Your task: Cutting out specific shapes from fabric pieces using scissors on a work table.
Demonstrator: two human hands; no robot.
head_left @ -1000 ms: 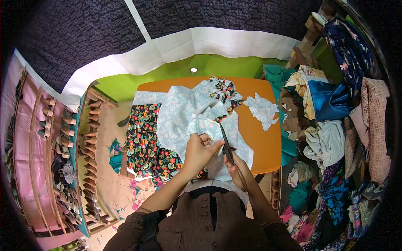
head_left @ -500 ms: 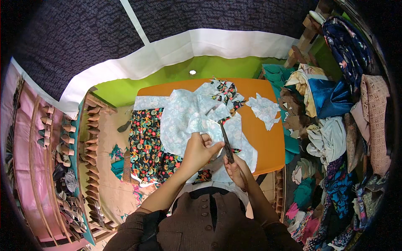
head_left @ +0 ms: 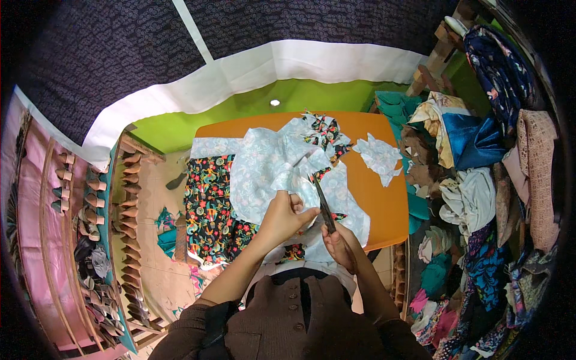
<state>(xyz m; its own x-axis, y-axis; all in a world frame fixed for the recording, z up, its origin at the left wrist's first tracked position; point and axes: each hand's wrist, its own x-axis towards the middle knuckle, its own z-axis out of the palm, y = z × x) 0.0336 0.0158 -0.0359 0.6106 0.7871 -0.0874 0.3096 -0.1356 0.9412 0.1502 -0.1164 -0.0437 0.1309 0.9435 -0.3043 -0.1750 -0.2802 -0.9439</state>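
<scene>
Orange tabletop [head_left: 387, 210] beneath pale-backed, black floral cloth [head_left: 261, 159]

Along the right edge, the bare tabletop [head_left: 384, 210] is offering a lane toward the near right corner. Farther up, a pale scrap [head_left: 378, 159] is reaching nearly to that edge and crowding the lane. A slimmer bare strip is running along the far edge, where a dark floral bunch [head_left: 324, 133] is jutting up and pinching it. Pale fabric [head_left: 258, 165] is filling the middle, and floral cloth [head_left: 207, 186] is covering much of the left side. Scissors [head_left: 324, 205] are closing off the passage between the left hand [head_left: 284, 215] and right hand [head_left: 341, 245].
</scene>
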